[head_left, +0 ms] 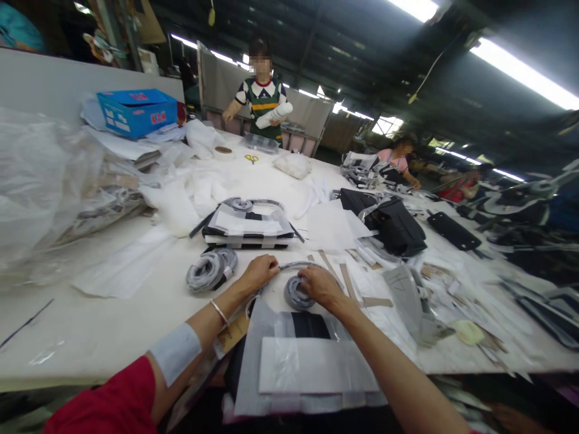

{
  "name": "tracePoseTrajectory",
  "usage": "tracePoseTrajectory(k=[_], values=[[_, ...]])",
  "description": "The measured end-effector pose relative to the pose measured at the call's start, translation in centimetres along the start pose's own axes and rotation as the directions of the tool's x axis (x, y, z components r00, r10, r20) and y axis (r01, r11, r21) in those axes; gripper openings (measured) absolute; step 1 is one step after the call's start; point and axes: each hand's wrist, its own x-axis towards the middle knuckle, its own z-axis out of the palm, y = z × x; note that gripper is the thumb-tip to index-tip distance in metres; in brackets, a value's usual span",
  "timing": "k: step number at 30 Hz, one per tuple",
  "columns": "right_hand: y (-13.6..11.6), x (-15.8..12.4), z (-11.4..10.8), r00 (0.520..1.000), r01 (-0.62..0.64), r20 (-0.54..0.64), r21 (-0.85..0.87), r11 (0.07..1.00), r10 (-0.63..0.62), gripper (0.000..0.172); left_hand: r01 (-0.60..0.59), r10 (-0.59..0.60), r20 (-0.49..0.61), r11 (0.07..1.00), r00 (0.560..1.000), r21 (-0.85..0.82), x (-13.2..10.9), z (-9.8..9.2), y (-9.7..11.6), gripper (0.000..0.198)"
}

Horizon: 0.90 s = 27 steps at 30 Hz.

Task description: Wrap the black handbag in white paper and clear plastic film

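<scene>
Two pieces occupy us: left hand pinching wrapped handle, right hand gripping coiled strap. We're likely positioning both; next calls for steady placement.

Lit from overhead by long white fluorescent tubes, glaring and blown out against the dark sloping roof; bright across the broad white tabletop, dim in the right background, blurred and stretched toward the edges
</scene>
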Motion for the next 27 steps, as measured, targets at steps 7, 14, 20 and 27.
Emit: tracePoseTrajectory(k=[7,14,20,27], values=[[-2.2,2.5,0.6,0.992,0.128,-0.014,-0.007,0.992,-0.128,0.030,-0.056,0.060,0.105,0.997,0.993,-0.048,0.7,-0.7,-0.6,0.022],[-0.3,3.6,0.8,1.000,-0.001,0.018,0.015,1.000,0.001,0.041,-0.092,0.097,0.111,0.995,0.989,-0.048,1.3,0.1,-0.7,0.030],[0.0,3.2,0.1,0.988,-0.138,0.063,-0.075,0.988,0.143,0.032,-0.103,0.104,0.144,0.995,0.984,-0.017,1.4,-0.2,0.0,0.028],[-1.6,3.4,0.0,0.988,-0.140,0.056,-0.032,0.990,0.141,0.029,-0.081,0.072,0.110,0.993,0.991,0.080,1.0,-0.1,1.6,0.041]])
